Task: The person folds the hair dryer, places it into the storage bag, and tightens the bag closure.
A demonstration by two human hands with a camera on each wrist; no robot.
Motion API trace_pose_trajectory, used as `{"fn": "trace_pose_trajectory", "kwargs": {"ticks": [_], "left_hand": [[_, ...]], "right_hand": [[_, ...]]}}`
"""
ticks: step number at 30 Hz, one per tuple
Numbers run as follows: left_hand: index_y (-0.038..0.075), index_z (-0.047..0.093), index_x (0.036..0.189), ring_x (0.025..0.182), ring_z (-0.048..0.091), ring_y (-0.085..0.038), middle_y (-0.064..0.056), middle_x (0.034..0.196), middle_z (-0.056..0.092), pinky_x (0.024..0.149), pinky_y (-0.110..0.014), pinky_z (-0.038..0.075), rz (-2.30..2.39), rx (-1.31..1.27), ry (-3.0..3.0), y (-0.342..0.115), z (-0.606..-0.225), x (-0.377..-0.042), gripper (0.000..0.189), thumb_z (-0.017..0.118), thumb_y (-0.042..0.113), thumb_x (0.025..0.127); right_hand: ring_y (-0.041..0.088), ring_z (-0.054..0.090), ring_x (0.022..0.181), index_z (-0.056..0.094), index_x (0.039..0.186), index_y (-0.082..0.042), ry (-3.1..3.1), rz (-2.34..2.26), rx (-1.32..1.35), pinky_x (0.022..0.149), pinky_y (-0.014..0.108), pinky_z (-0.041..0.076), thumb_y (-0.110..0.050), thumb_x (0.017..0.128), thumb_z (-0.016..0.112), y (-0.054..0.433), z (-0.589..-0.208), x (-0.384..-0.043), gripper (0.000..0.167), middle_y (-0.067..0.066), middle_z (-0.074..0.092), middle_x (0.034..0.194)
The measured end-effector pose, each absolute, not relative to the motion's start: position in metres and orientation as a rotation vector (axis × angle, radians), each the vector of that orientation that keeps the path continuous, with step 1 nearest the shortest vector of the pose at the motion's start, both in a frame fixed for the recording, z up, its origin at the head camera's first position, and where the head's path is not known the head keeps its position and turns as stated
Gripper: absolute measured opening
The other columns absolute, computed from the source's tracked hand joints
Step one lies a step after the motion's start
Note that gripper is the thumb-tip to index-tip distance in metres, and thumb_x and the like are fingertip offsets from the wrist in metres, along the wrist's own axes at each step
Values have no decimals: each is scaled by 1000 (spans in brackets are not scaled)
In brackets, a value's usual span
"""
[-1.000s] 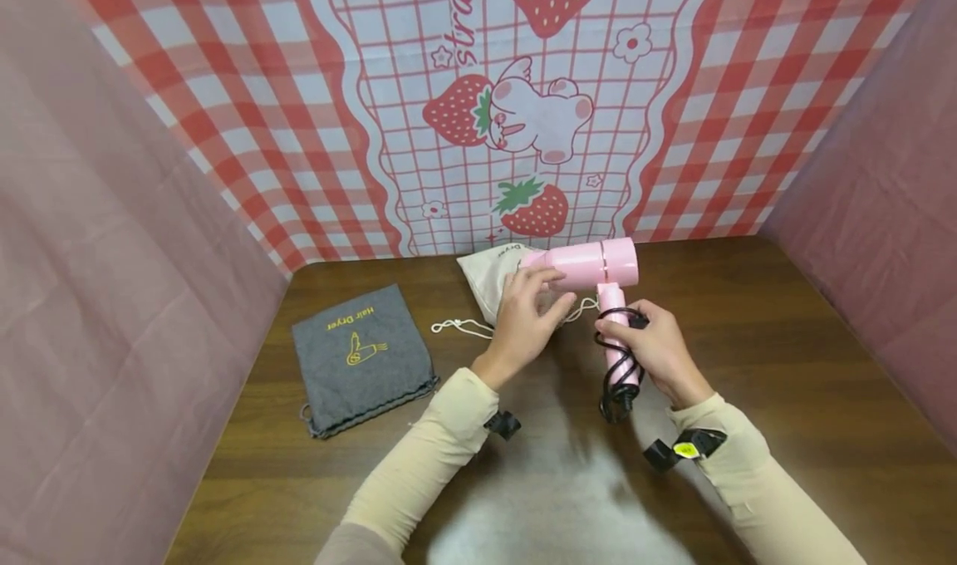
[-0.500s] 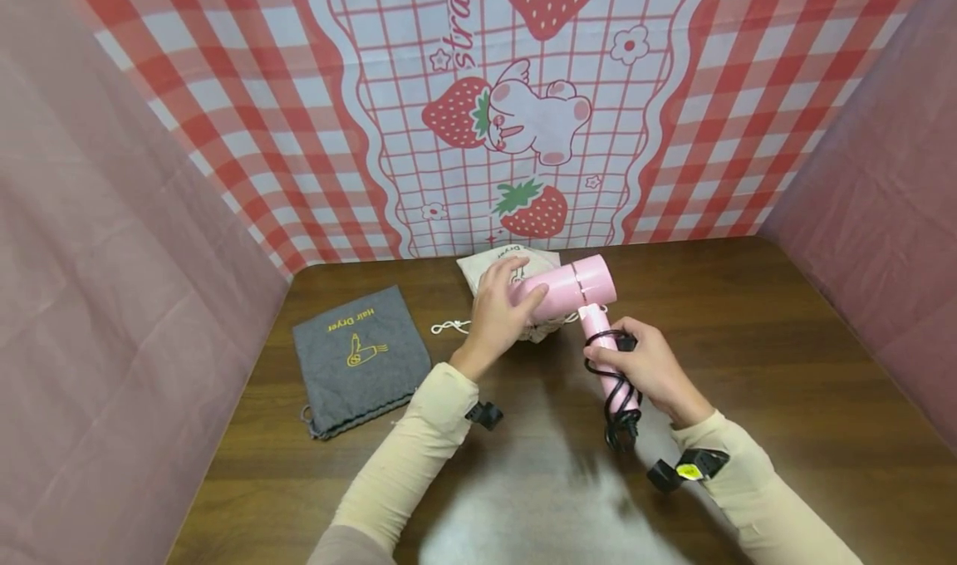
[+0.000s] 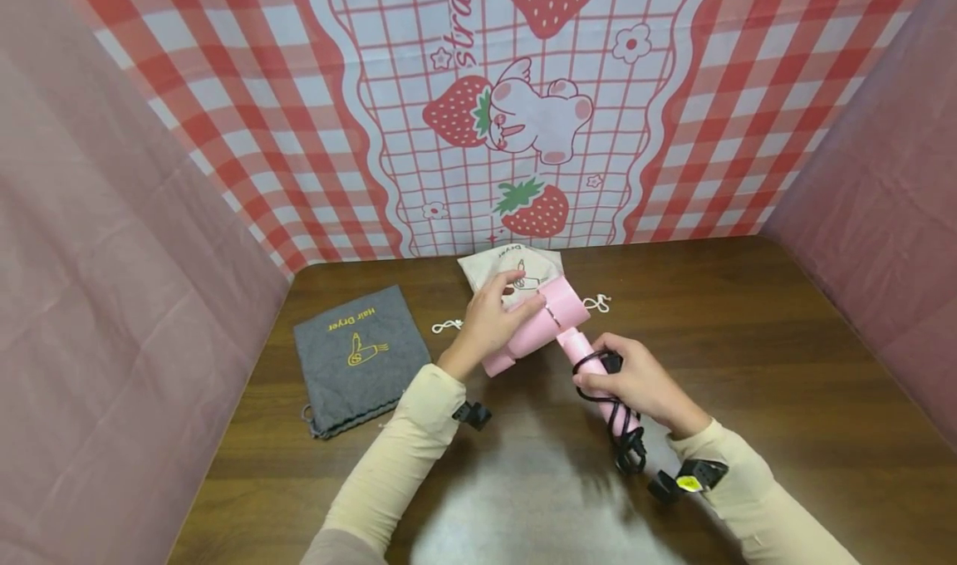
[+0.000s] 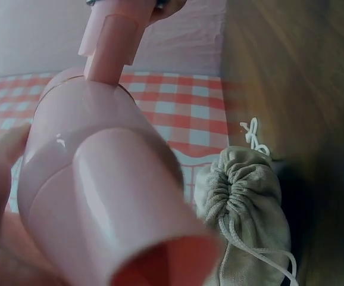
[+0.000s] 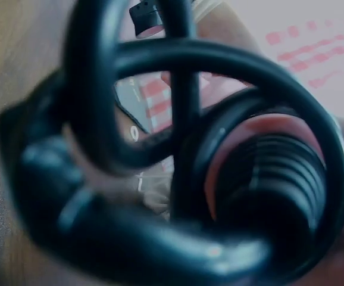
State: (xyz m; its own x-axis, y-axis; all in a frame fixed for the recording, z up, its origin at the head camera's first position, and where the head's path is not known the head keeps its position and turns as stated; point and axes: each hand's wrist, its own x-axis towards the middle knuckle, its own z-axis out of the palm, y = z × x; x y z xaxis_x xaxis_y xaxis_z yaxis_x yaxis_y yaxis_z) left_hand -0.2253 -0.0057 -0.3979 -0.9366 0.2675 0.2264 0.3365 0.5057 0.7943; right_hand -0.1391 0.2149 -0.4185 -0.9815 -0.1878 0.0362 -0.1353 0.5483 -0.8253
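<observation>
A pink hair dryer [image 3: 534, 332] is held in the air at the middle of the head view, its barrel slanting down to the left. My left hand [image 3: 489, 320] holds the barrel, thumb along its near side; some fingers are hidden. The handle is gripped by my right hand [image 3: 635, 374]. Around that handle winds a black power cord [image 3: 613, 403], its bunched end hanging below my fingers. In the left wrist view the open nozzle [image 4: 136, 208] faces the camera. Coils of the cord [image 5: 190, 155] fill the right wrist view.
Behind the dryer, a beige drawstring pouch [image 3: 497, 262] lies on the wooden table [image 3: 748, 341], its white strings spread to both sides. A flat grey drawstring bag [image 3: 362, 366] marked "Hair Dryer" lies at the left. A strawberry-patterned cloth [image 3: 538, 116] stands at the back.
Both hands bring the hair dryer nearer and turn it; the barrel swings from nearly level to slanting down-left. More of the beige pouch shows. The grey bag stays put.
</observation>
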Motion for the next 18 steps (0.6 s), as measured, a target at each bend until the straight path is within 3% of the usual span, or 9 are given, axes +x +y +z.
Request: {"fn": "trace_pose_trajectory", "kwargs": {"ticks": [8, 18], "left_hand": [[12, 47, 142, 117, 61, -27, -12, 137, 58, 97, -40, 50, -1490, -701, -2781, -10, -396, -222, 62, 66, 40, 90], [12, 36, 147, 97, 60, -17, -8, 114, 62, 87, -32, 50, -1397, -914, -2967, -15, -394, -215, 77, 70, 44, 85]], "right_hand": [[6, 54, 58, 60, 88, -11, 2739, -1341, -475, 51, 26, 47, -22, 73, 82, 210, -419, -136, 28, -2, 58, 69], [5, 55, 60, 61, 87, -15, 2735, -1280, -622, 53, 25, 48, -21, 73, 82, 210, -419, -136, 26, -4, 61, 71]]}}
